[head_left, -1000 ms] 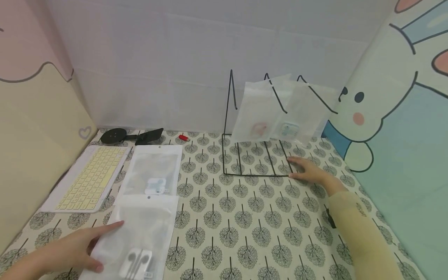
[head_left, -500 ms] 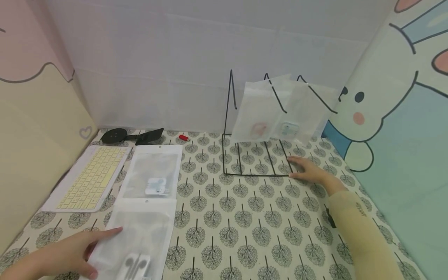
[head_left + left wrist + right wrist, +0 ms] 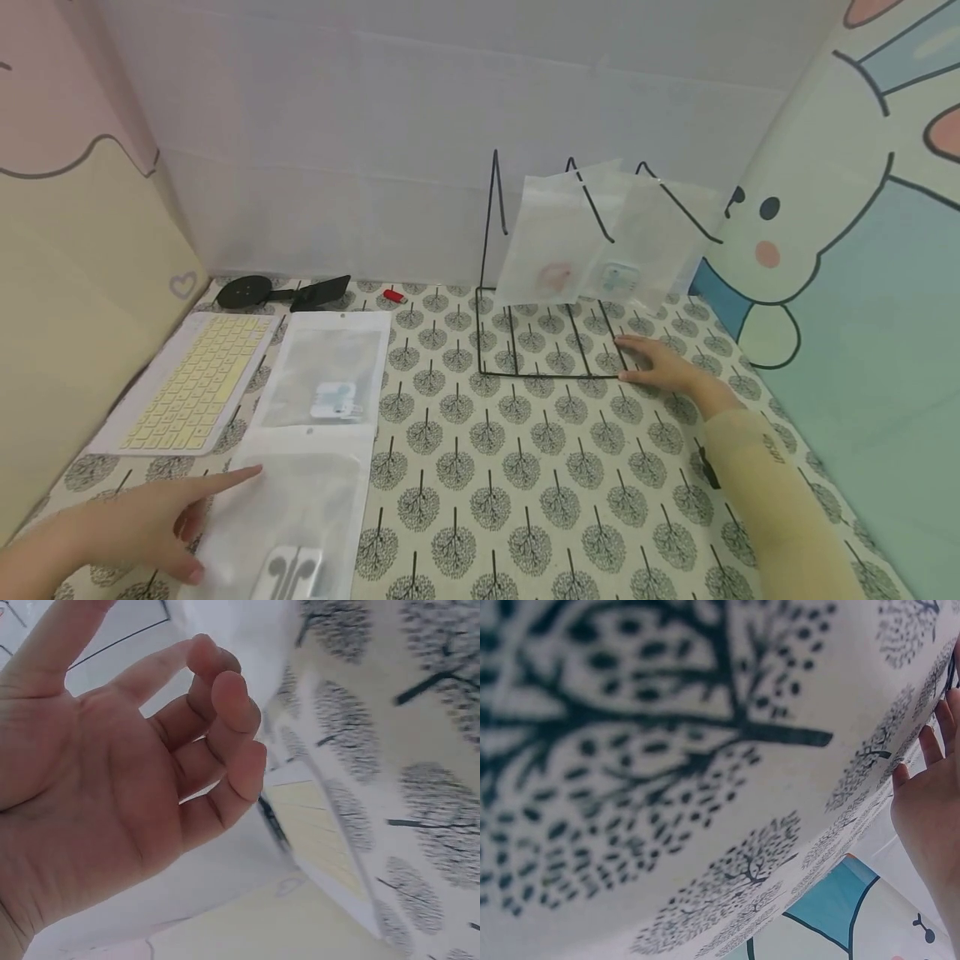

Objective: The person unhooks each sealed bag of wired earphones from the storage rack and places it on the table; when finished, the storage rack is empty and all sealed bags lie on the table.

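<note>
My left hand is over the left edge of a frosted zip bag with white wired earphones showing through. Its index finger points across the bag and the thumb overlaps the lower left edge. In the left wrist view the other fingers curl loosely around nothing. Above this bag lies a similar bag with a blue-and-white item inside. My right hand rests on the table with fingertips at the right side of a black wire rack. Two frosted bags hang on the rack's hooks.
A white keyboard with yellow keys lies at the left. Behind it are a round black stand, its flat black part and a red USB stick. Patterned fabric walls enclose the tree-print tablecloth.
The earphone bag has slid slightly toward me. My left index finger dipped with it, then rose a little. The right hand and the rack have stayed put.
</note>
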The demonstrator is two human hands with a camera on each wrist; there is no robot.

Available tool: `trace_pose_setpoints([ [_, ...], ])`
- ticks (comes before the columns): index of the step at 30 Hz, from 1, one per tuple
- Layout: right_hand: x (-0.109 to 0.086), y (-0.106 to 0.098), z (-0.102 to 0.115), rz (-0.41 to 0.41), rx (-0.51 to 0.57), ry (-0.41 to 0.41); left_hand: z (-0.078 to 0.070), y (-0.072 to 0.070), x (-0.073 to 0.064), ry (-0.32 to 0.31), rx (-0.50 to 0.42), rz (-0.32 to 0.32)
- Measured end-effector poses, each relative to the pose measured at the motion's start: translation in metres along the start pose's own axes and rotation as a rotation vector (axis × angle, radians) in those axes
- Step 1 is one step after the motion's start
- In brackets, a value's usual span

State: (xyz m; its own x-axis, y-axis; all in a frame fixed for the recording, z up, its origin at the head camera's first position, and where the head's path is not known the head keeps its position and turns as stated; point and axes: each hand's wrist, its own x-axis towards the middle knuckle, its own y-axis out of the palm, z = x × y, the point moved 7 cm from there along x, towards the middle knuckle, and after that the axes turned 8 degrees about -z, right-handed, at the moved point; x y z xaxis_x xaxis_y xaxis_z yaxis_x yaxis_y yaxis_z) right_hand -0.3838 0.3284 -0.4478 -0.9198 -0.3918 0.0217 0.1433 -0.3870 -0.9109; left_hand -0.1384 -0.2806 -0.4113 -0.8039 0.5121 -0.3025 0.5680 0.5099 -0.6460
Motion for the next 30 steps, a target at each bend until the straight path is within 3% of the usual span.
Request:
trace_pose_setpoints([
  [9, -0.001, 0.0, 0.0, 0.001, 0.008, -0.005, -0.04, -0.041, 0.028, 0.067, 0.171, -0.16],
  [14, -0.001, 0.0, 0.0, 0.002, 0.004, -0.006, -0.062, -0.065, 0.049, 0.094, 0.226, -0.211],
  [17, -0.002, 0.0, 0.0, 0.0, 0.005, -0.004, -0.073, -0.075, 0.064, 0.083, 0.255, -0.234],
  [21, -0.002, 0.0, 0.0, 0.0, 0.005, -0.002, -0.09, -0.085, 0.088, 0.124, 0.292, -0.27],
  [30, -0.001, 0.0, 0.001, 0.0, -0.001, 0.003, -0.118, -0.099, 0.145, 0.206, 0.269, -0.331],
])
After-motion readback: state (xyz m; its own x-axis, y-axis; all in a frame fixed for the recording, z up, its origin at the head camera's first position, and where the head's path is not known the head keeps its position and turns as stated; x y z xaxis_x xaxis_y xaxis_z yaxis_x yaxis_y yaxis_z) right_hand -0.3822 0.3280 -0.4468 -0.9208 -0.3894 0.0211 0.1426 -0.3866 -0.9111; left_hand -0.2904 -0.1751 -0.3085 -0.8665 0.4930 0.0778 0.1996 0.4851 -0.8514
